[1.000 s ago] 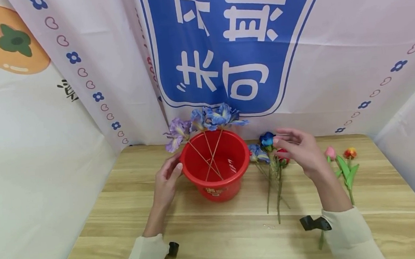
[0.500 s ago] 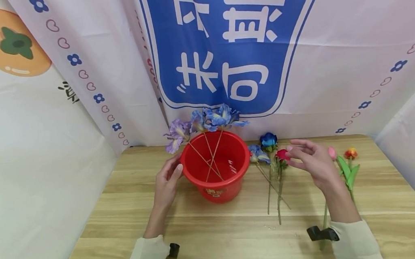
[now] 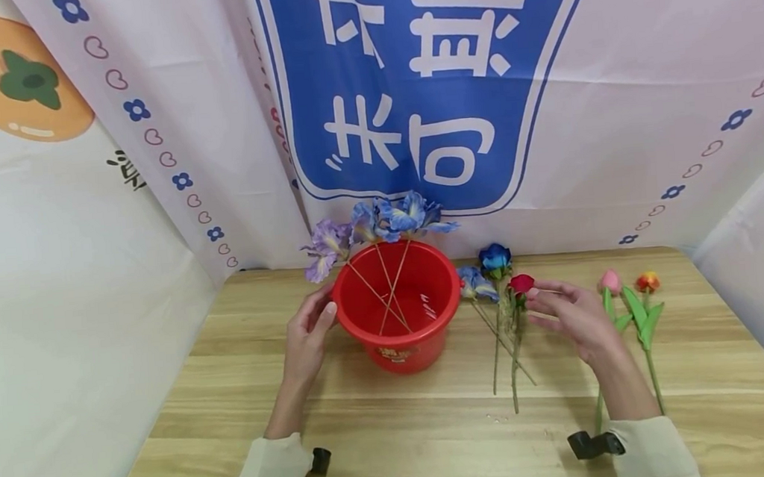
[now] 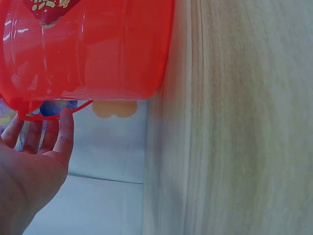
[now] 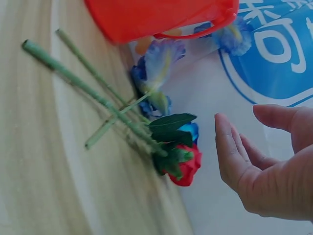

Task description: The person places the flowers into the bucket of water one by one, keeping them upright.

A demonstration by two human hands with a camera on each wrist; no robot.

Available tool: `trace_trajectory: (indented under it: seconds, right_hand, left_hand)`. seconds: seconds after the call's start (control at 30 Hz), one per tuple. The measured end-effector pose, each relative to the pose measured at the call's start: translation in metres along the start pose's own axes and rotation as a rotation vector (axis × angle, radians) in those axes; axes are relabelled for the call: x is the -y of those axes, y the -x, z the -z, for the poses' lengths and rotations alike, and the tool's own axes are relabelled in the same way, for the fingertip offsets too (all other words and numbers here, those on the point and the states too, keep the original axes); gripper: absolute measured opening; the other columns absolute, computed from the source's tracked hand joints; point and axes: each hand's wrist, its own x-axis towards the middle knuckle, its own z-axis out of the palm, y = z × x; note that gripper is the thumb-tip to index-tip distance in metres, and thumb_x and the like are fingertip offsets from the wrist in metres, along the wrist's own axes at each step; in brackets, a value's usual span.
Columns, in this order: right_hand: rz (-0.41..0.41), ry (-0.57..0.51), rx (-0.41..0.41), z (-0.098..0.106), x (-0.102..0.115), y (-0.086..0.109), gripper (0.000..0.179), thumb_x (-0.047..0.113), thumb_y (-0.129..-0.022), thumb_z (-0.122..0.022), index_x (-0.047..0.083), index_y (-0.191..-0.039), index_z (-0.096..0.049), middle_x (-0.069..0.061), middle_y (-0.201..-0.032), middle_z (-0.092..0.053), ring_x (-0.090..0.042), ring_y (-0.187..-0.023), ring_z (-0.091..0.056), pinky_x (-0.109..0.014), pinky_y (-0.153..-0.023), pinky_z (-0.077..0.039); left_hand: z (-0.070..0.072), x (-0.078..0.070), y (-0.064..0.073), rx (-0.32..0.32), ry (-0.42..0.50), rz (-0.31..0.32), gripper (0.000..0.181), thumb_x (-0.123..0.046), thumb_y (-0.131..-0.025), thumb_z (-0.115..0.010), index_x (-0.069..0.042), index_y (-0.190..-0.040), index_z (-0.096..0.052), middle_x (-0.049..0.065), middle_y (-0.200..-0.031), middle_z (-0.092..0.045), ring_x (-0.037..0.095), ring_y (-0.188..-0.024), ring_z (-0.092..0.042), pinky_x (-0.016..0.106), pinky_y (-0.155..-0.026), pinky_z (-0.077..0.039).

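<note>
fingers relaxed on left hand [image 3: 305,336] and right hand [image 3: 578,319] alike; lifting the red, fabric-looking rose [image 3: 522,283] could drag thin green stems [image 5: 99,135] crossing its own.

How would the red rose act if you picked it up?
The red rose would probably feel light, since its stem is thin. That stem looks straight, so it should stay fairly stiff. It crosses the stem of the loose blue iris, which might get dragged along.

Both wrist views crop the red bucket [image 4: 112,54] at the top.
</note>
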Motion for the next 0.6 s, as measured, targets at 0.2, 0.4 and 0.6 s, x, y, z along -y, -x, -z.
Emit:
trace_trajectory:
  seconds: [0.2, 0.4, 0.6]
  right_hand:
    - [-0.024, -0.028, 0.006, 0.002, -0.01, -0.004, 0.065, 0.017, -0.109, -0.064, -0.007, -0.161, -0.034, 0.001, -0.123, -0.073, -0.012, -0.114, -0.074, -0.033, -0.106, -0.062]
    - [-0.04, -0.037, 0.036, 0.002, -0.02, -0.009, 0.066, 0.019, -0.108, -0.066, -0.008, -0.16, -0.034, 0.002, -0.121, -0.074, -0.01, -0.112, -0.074, -0.03, -0.105, -0.062]
    - [-0.098, -0.03, 0.044, 0.003, -0.033, -0.014, 0.066, 0.018, -0.108, -0.065, -0.007, -0.16, -0.034, -0.011, -0.135, -0.069, -0.013, -0.115, -0.072, -0.033, -0.108, -0.06]
  left_hand:
    - [-0.001, 0.0, 0.0, 0.006, 0.005, -0.001, 0.042, -0.01, -0.11, -0.058, 0.006, -0.149, -0.057, 0.026, -0.15, -0.06, 0.006, -0.121, -0.068, 0.022, -0.096, -0.064]
    - [0.0, -0.001, 0.0, 0.011, 0.004, 0.005, 0.042, -0.01, -0.11, -0.058, 0.005, -0.15, -0.056, 0.027, -0.149, -0.059, 0.006, -0.121, -0.068, 0.022, -0.096, -0.064]
    - [0.0, -0.001, 0.0, 0.009, 0.015, 0.004, 0.041, -0.008, -0.11, -0.057, 0.005, -0.149, -0.057, 0.026, -0.147, -0.06, 0.007, -0.121, -0.068, 0.023, -0.097, -0.064]
